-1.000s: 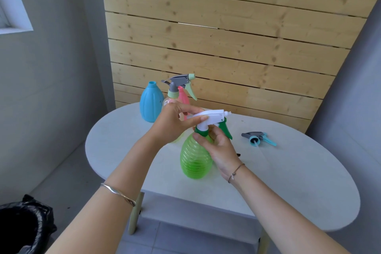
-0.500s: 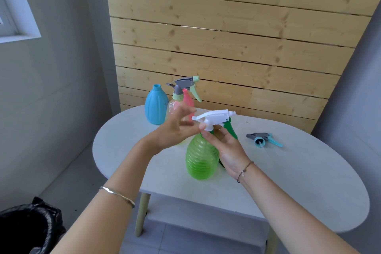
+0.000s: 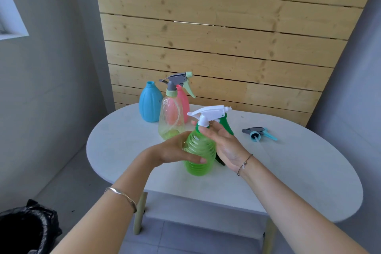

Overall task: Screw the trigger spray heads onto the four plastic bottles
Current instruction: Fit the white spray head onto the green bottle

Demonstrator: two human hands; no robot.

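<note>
A ribbed green bottle (image 3: pixel 199 154) stands on the white table (image 3: pixel 288 171), topped by a white spray head with a green trigger (image 3: pixel 210 112). My left hand (image 3: pixel 175 150) grips the bottle's body from the left. My right hand (image 3: pixel 224 144) reaches in from the right and its fingertips pinch the green collar under the head. Behind stand a clear yellowish bottle (image 3: pixel 171 119) fitted with a grey and pale green head (image 3: pixel 179 79), a pink bottle (image 3: pixel 183 103) and a blue bottle (image 3: pixel 150 104) with an open neck. A loose grey and blue spray head (image 3: pixel 257 132) lies to the right.
A wooden slat wall rises just behind the table. A bin lined with a black bag (image 3: pixel 24 231) sits on the floor at lower left. A dark green piece (image 3: pixel 219 161) shows below my right palm.
My left hand has dropped from the white spray head down to the green bottle's body. My right hand stays at the collar.
</note>
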